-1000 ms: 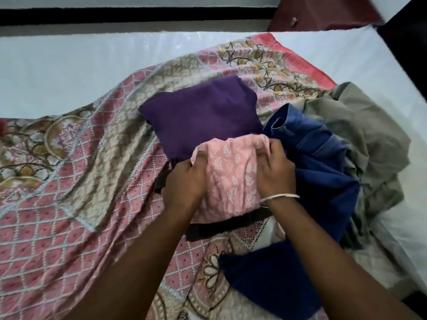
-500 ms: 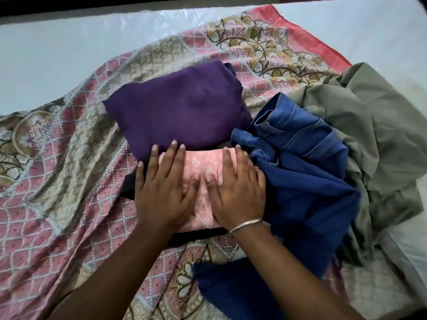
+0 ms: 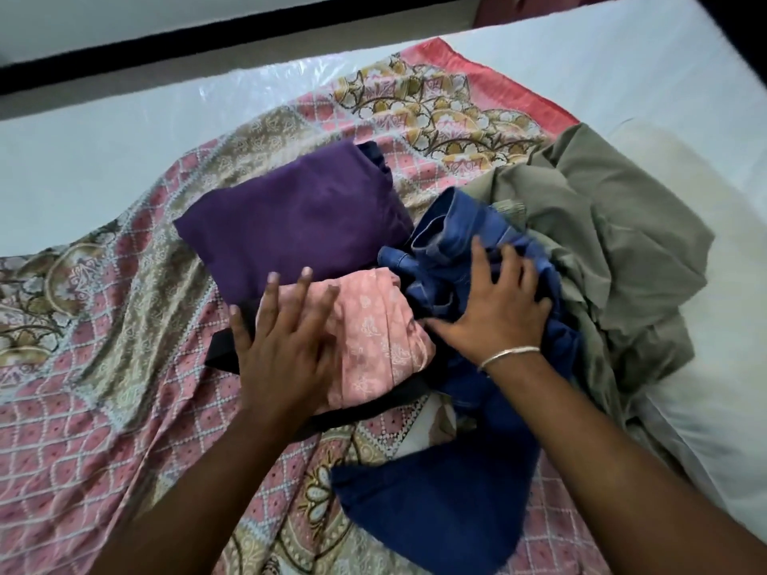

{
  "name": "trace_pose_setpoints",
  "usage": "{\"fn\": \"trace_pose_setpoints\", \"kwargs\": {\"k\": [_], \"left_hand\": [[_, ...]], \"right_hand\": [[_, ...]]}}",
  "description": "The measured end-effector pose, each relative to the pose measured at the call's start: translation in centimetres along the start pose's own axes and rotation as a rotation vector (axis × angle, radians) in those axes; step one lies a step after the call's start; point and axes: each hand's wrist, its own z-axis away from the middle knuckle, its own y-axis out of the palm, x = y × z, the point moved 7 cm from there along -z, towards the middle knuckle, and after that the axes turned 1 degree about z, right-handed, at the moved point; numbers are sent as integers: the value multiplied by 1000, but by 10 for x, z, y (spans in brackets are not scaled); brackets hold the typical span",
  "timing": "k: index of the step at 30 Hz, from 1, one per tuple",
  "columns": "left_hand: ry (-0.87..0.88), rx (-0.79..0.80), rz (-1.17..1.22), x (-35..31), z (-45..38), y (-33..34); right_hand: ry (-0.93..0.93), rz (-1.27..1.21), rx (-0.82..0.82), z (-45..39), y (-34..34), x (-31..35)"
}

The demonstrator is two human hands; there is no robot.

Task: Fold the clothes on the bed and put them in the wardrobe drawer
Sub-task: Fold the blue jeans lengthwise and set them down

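Observation:
A folded pink patterned garment (image 3: pixel 373 342) lies on a black garment (image 3: pixel 222 350) in the middle of the bed. Behind it sits a folded purple garment (image 3: pixel 290 226). My left hand (image 3: pixel 282 346) rests flat with straight fingers on the pink garment's left side. My right hand (image 3: pixel 494 313), with a bangle on the wrist, lies with spread fingers on the crumpled blue jeans (image 3: pixel 456 483) to the right. An unfolded olive-grey garment (image 3: pixel 614 226) is heaped beyond the jeans.
A pink and gold patterned sheet (image 3: pixel 103 367) covers most of the white mattress (image 3: pixel 83 159). A white pillow (image 3: pixel 722 429) lies at the right edge. A dark red piece of furniture (image 3: pixel 581 6) stands past the bed's far corner.
Both hands pressed the pink garment flat; now my right hand has shifted right onto the blue jeans. My left hand stays on the pink garment with fingers lifted slightly.

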Motion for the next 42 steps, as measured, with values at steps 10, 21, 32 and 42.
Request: {"fn": "trace_pose_setpoints", "kwargs": {"k": [10, 21, 32, 42], "left_hand": [[-44, 401, -135, -15, 11, 20], [113, 740, 1061, -143, 89, -47], [-186, 714, 1595, -101, 153, -181], [123, 217, 1490, 30, 181, -370]], "right_hand": [[249, -407, -178, 95, -16, -71], [388, -1115, -285, 248, -74, -99], [-206, -967, -207, 317, -183, 10], [-345, -1084, -311, 365, -315, 158]]}}
